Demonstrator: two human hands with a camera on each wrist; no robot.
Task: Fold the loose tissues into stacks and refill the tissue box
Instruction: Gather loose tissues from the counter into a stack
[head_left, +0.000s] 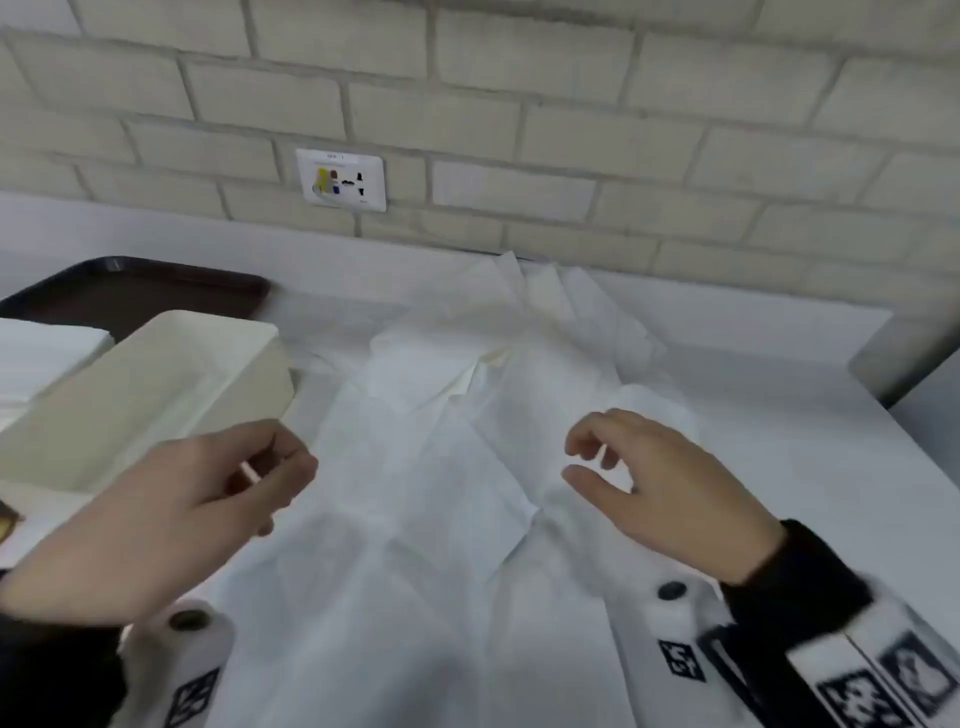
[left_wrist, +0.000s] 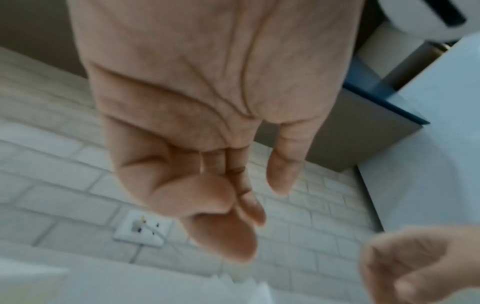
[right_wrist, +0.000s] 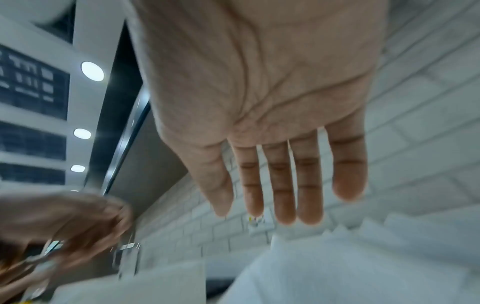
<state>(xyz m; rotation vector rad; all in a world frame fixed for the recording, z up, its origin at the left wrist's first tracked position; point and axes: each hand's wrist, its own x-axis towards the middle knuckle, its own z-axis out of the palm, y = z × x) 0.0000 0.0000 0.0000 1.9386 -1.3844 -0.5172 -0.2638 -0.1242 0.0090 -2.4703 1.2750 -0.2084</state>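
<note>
Loose white tissues lie spread and crumpled across the white table, from the wall to the near edge. A cream open-topped tissue box stands at the left. My left hand hovers beside the box's near corner with loosely curled fingers and holds nothing; the left wrist view shows its bare palm. My right hand hovers just above the tissues, relaxed and empty. In the right wrist view its fingers are straight over the tissues.
A dark tray sits behind the box at the back left, with a flat white tissue stack at the far left. A brick wall with a socket plate closes the back. The table edge drops off at the right.
</note>
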